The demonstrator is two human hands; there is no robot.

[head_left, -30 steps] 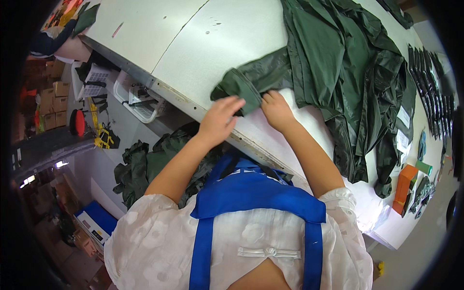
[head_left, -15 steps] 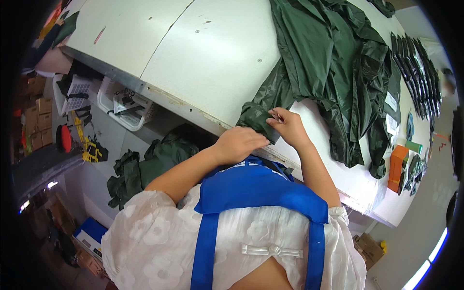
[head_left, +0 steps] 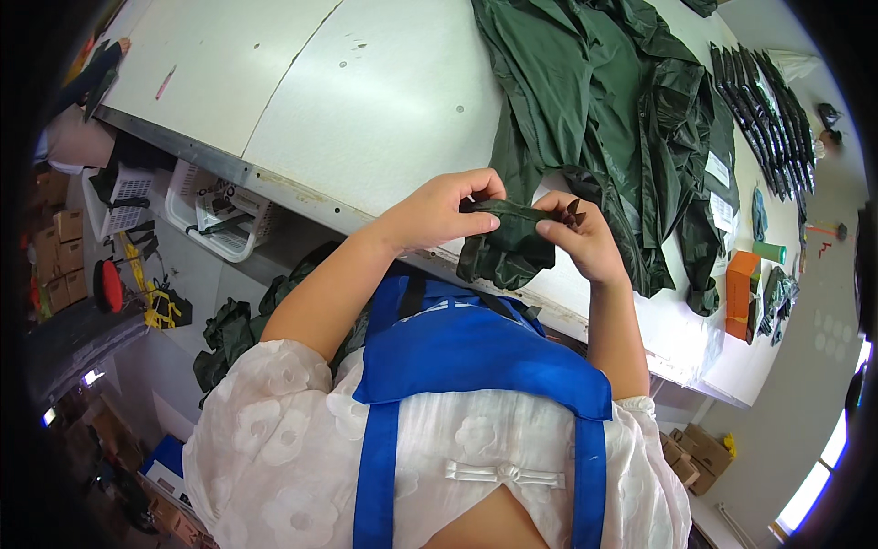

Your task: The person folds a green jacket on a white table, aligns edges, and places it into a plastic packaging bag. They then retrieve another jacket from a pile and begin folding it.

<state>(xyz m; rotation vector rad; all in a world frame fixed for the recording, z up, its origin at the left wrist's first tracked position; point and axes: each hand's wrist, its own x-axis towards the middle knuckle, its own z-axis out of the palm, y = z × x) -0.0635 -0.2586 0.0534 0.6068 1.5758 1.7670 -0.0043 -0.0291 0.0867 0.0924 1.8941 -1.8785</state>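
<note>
Small folded piece of dark green cloth [head_left: 506,245], held in the air just over the near edge of the worktop [head_left: 366,119], between both hands. Left hand [head_left: 439,212] closed on its left end, fingers [head_left: 476,186] curled over the top and thumb below. Right hand [head_left: 576,240] closed on its right end, fingers [head_left: 558,229] pinched together on a small dark tip sticking up; lower part of the cloth hanging loose below the hands.

Just beyond the hands, on the far right part of the worktop, a big dark green garment [head_left: 613,110] spread out and crumpled, shiny, reaching to the near edge at the right. Further right, a row of dark narrow pieces [head_left: 764,101] lying side by side, then an orange box [head_left: 739,293] near the edge, with a small green cylinder [head_left: 770,252] just beside it.

Left part of the worktop white and bare, with a seam line across.

Below the worktop, on the left, two white plastic baskets [head_left: 215,206] with dark small things inside, and a heap of more dark green cloth [head_left: 242,329] lower down. Further left, cardboard boxes [head_left: 59,265] and a red round thing [head_left: 112,285] on the floor.

In the near foreground, white patterned blouse [head_left: 274,439] and blue apron [head_left: 476,352] with straps.
</note>
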